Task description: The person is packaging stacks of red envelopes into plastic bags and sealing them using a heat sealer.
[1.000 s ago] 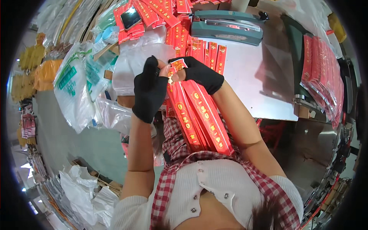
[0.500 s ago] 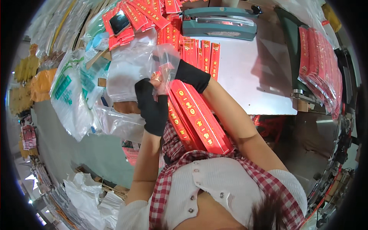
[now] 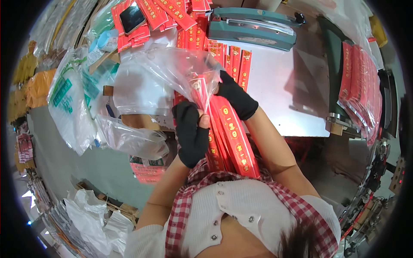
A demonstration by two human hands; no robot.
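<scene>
Head view, moved since the earlier frame: both hands are lower and farther to the right, and the film of the clear plastic bag point(image 3: 170, 64) now spreads more widely over the upper end of the red bundle point(image 3: 234, 133).
Red bundle: long, flat red packets with gold print, tilted, upper end under the clear film, lower end against the checked apron point(image 3: 185, 210); it lies between the two forearms.
Left hand point(image 3: 191, 133): in a black fingerless glove, fingers curled closed at the left edge of the red bundle, thumb laid along it.
Right hand point(image 3: 236, 96): also black-gloved, at the right side of the bundle's upper end, beside the film; its fingertips are blurred and partly behind plastic, so how far open it is and what it grips cannot be told.
Surface point(image 3: 284, 103): pale, beyond the hands, carrying a row of red packets point(image 3: 245, 69) and, behind them, a long teal device point(image 3: 254, 41).
Upper left: dark phone point(image 3: 132, 19) lying on loose red packets point(image 3: 174, 15), with a blue roll point(image 3: 107, 41) near it.
Left side: plastic bags with green print point(image 3: 71, 103).
Right side: plastic-wrapped red packs point(image 3: 361, 86).
Floor, lower left: crumpled white plastic point(image 3: 90, 219).
</scene>
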